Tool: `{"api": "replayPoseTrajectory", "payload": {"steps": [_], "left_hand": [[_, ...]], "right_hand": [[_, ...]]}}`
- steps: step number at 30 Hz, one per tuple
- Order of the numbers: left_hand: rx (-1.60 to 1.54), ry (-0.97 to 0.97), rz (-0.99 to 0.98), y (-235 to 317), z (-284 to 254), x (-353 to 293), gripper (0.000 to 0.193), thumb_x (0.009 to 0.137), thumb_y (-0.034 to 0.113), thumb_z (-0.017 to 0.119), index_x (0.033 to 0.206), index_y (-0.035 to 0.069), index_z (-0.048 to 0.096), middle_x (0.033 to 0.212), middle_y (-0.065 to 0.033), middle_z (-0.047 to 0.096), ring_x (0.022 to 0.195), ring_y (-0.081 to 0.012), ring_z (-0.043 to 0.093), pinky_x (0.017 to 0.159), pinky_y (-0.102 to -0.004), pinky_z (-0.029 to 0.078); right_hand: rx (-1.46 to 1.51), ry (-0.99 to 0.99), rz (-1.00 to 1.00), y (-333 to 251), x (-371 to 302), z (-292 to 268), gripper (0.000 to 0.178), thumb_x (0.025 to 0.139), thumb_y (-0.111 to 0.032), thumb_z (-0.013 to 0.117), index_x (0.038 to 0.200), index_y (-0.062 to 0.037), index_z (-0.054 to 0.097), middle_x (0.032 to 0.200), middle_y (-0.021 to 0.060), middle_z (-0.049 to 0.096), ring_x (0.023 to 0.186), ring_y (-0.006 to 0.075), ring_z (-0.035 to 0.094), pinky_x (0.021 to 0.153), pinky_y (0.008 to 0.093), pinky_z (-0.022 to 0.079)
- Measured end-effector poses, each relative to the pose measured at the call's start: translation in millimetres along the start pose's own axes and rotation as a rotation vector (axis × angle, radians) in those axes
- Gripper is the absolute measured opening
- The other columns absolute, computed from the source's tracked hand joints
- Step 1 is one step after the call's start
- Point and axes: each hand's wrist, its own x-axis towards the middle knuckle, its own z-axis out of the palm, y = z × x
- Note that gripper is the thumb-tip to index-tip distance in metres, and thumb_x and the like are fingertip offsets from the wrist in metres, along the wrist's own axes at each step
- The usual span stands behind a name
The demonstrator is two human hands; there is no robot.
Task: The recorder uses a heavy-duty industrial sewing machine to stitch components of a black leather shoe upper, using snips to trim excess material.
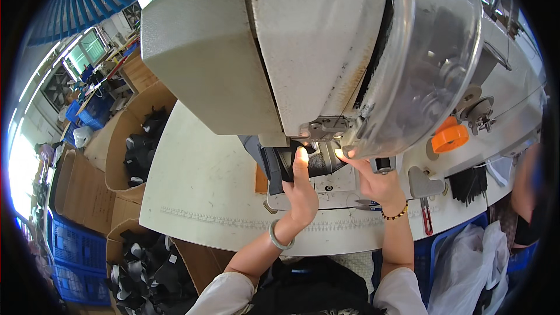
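Observation:
A dark grey and black fabric piece (pixel 271 164) lies under the head of a large sewing machine (pixel 321 41), by the lit needle area. My left hand (pixel 301 192) grips its near side, thumb on top and the other fingers mostly hidden beneath. On the right, my right hand (pixel 378 184) is closed at the piece's right edge, one fingertip close to the presser foot (pixel 315 146). A metal block on the machine partly hides these fingers. A bangle circles my left wrist and a beaded bracelet my right.
Scissors (pixel 367 205) and a red-handled tool (pixel 427 219) lie on the white table (pixel 198 181). Black strips (pixel 466 185) rest at the right. Cardboard boxes (pixel 125 163) of dark pieces stand left; clear plastic bags (pixel 466 268) are lower right. Another person's arm (pixel 525 181) shows at the right edge.

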Motion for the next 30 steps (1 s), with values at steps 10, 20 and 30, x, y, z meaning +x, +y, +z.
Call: {"api": "replayPoseTrajectory", "payload": {"steps": [10, 20, 30], "left_hand": [[0.580, -0.047, 0.448, -8, -15, 6, 0.033, 0.094, 0.019, 0.044, 0.112, -0.007, 0.055, 0.110, -0.0079, 0.057, 0.101, -0.0151, 0.050, 0.091, -0.0274, 0.036], [0.096, -0.073, 0.090, 6, -4, 10, 0.032, 0.094, 0.021, 0.044, 0.107, -0.005, 0.056, 0.106, -0.0068, 0.056, 0.096, -0.0146, 0.049, 0.090, -0.0263, 0.035], [0.105, -0.071, 0.027, 13, -4, 7, 0.031, 0.093, 0.021, 0.047, 0.109, -0.004, 0.057, 0.108, -0.0060, 0.056, 0.098, -0.0141, 0.049, 0.090, -0.0280, 0.036]], "right_hand": [[-0.019, 0.004, -0.041, -11, 8, 2, 0.045, 0.063, 0.013, 0.053, 0.101, -0.0076, 0.066, 0.088, 0.0075, 0.062, 0.080, 0.0254, 0.057, 0.077, 0.0351, 0.044], [-0.054, 0.043, -0.123, -12, 17, 0, 0.027, 0.056, 0.010, 0.055, 0.081, 0.0034, 0.060, 0.090, 0.0094, 0.057, 0.073, 0.0255, 0.049, 0.059, 0.0323, 0.042], [0.008, 0.019, 0.040, -12, 8, 2, 0.045, 0.062, 0.015, 0.051, 0.099, -0.0071, 0.066, 0.084, 0.0080, 0.063, 0.079, 0.0254, 0.058, 0.075, 0.0340, 0.044]]}}
